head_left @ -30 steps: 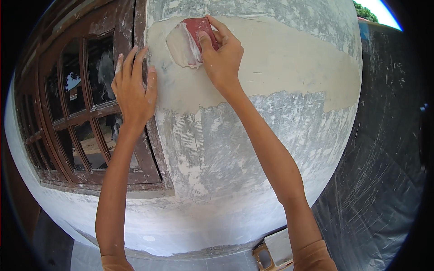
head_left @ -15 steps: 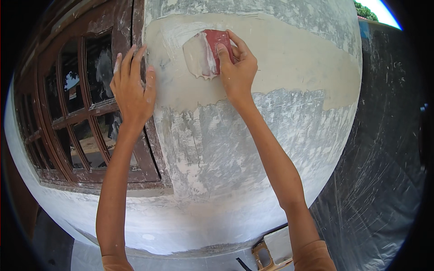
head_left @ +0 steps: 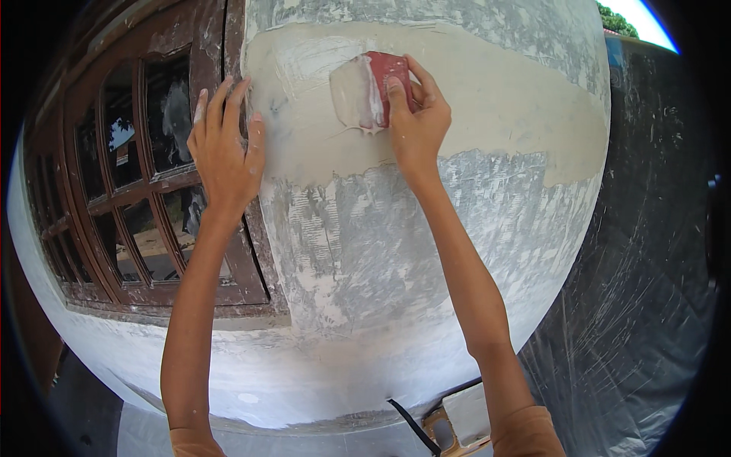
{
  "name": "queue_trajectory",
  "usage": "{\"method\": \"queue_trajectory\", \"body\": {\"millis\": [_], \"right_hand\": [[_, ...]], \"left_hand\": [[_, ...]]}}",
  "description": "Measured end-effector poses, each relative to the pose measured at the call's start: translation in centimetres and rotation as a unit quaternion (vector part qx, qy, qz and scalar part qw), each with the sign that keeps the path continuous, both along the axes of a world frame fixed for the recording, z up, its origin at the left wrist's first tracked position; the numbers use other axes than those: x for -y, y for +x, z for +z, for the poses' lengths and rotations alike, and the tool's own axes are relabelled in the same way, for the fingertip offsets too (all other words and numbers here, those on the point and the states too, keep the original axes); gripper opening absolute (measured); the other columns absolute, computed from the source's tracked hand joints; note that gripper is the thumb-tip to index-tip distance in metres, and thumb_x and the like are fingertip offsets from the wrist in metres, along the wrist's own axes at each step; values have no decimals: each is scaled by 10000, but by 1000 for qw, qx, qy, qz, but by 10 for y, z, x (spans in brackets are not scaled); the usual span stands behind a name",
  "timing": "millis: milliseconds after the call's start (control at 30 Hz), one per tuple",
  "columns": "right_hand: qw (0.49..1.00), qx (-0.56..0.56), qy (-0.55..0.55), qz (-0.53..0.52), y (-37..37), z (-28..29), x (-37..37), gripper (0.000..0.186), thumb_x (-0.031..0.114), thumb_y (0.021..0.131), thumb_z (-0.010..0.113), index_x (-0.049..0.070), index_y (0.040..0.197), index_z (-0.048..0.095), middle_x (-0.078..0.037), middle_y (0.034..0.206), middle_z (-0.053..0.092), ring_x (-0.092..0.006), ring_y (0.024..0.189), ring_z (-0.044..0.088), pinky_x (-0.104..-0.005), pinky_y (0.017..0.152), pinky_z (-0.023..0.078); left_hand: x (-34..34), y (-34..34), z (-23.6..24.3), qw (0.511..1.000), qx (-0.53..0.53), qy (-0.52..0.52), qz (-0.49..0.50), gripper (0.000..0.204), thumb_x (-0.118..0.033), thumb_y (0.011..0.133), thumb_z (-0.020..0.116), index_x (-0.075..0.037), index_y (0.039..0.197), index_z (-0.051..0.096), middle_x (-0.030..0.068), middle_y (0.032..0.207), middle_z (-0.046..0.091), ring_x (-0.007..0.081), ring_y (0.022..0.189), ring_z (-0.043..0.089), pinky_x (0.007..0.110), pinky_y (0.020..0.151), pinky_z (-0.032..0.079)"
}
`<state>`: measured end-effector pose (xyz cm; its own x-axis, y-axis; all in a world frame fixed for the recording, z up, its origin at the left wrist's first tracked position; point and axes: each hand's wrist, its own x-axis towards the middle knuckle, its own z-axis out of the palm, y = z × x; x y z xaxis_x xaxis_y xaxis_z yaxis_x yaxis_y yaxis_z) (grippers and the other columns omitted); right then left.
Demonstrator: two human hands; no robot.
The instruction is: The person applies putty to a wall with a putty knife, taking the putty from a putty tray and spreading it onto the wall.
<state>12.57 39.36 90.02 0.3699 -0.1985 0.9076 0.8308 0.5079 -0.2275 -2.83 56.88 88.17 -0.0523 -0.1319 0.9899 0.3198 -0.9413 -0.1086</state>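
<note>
A red flat scraper (head_left: 390, 67) is pressed against a beige band of smooth putty (head_left: 518, 99) on the wall, a lump of pale putty (head_left: 349, 95) covering its left side. My right hand (head_left: 419, 133) grips it, thumb on its face and fingers round its right edge. To the left, my left hand (head_left: 227, 158) is open with fingers spread, its fingertips on the wooden window frame (head_left: 259, 270) near the wall's edge. White specks of putty are on that hand's fingers.
A brown window with dark panes (head_left: 137, 240) fills the left. Rough grey-white wall (head_left: 365, 251) lies below the band, dark plastic sheeting (head_left: 624, 305) at the right. Low down are a board (head_left: 466, 411) and a black strip (head_left: 411, 423). Greenery (head_left: 615, 19) shows at top right.
My right hand has moved right and a little down with the scraper, leaving a lighter textured smear behind it. My left hand stays about where it was.
</note>
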Motion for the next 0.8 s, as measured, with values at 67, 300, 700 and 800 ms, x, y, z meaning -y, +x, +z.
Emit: {"method": "queue_trajectory", "body": {"millis": [67, 300, 700, 800], "right_hand": [[997, -24, 70, -30, 20, 0, 36, 367, 45, 955, 566, -20, 1316, 564, -159, 999, 722, -145, 850, 693, -261, 708, 557], [996, 69, -20, 48, -18, -3, -13, 385, 67, 938, 610, -33, 1308, 572, -174, 1007, 723, -131, 872, 666, -255, 802, 516], [996, 7, 57, 66, -7, 24, 7, 397, 54, 928, 606, -47, 1307, 552, -163, 982, 731, -137, 852, 676, -259, 747, 529], [996, 49, 12, 75, -25, 33, -30, 395, 79, 882, 655, -25, 1261, 605, -192, 943, 734, -145, 814, 680, -281, 775, 521]], "left_hand": [[0, -4, 1, 1000, 10, 5, -3, 461, -324, 970, 491, -179, 1407, 517, 84, 1484, 446, 361, 1418, 307, 529, 1130, 207], [5, 0, 5, 1000, 9, 7, 2, 470, -361, 996, 467, -174, 1427, 496, 73, 1501, 437, 340, 1439, 299, 507, 1139, 209], [3, 2, 6, 1000, 6, 6, -7, 462, -319, 967, 498, -185, 1408, 517, 89, 1473, 453, 365, 1415, 309, 516, 1126, 214], [16, 12, 7, 999, -1, 9, -30, 461, -324, 969, 496, -187, 1408, 517, 87, 1470, 455, 364, 1414, 308, 518, 1126, 211]]}}
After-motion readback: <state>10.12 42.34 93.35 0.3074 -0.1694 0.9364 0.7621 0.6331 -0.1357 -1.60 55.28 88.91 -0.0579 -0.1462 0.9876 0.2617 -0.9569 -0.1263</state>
